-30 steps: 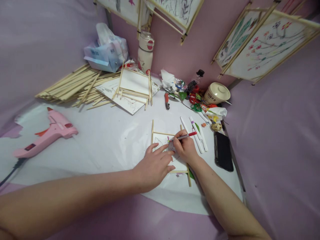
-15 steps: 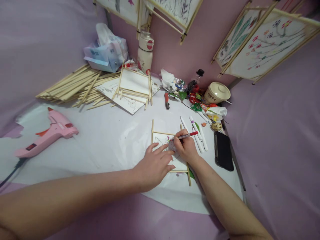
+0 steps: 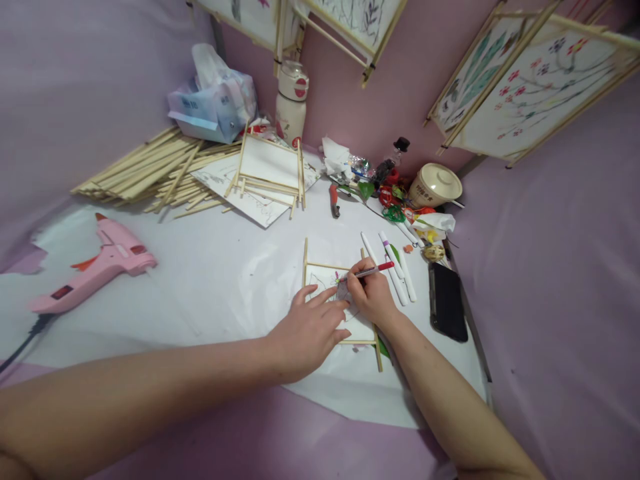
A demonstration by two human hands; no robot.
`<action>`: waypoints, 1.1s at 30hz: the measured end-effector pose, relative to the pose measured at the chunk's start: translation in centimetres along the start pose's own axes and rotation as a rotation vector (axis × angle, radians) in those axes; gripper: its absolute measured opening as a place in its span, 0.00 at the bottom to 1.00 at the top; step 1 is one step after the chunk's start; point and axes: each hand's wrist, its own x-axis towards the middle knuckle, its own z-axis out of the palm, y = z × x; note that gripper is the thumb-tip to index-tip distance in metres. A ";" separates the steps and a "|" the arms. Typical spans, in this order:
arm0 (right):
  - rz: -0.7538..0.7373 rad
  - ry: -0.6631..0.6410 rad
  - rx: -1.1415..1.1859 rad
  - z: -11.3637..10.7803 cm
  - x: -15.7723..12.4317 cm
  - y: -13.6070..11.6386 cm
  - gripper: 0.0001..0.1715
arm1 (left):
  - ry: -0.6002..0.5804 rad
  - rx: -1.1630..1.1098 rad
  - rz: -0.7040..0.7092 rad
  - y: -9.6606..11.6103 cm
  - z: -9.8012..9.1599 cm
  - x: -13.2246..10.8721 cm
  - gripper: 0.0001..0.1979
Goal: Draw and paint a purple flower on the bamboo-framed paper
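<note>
A small paper panel in a frame of wooden sticks (image 3: 323, 275) lies flat on the white sheet (image 3: 210, 273). My left hand (image 3: 307, 331) rests on the panel with its fingers spread flat, holding it down. My right hand (image 3: 373, 298) is closed around a red-capped marker (image 3: 370, 272), whose tip touches the paper close to my left fingertips. The two hands hide most of the drawing on the panel.
Several white markers (image 3: 395, 263) and a black phone (image 3: 447, 301) lie right of the panel. A pink glue gun (image 3: 95, 263) lies at the left. A pile of wooden sticks (image 3: 150, 170), finished frames (image 3: 270, 167), a bottle (image 3: 291, 103) and a lidded cup (image 3: 433, 185) stand at the back.
</note>
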 end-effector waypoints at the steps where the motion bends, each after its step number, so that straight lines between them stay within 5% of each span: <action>1: -0.006 -0.005 -0.005 0.0 0.0 -0.1 0.05 | -0.004 -0.003 -0.003 0.0 0.0 0.0 0.10; 33: 0.006 0.004 0.020 0.0 0.1 -0.1 0.06 | 0.018 -0.016 0.004 0.1 -0.3 0.0 0.10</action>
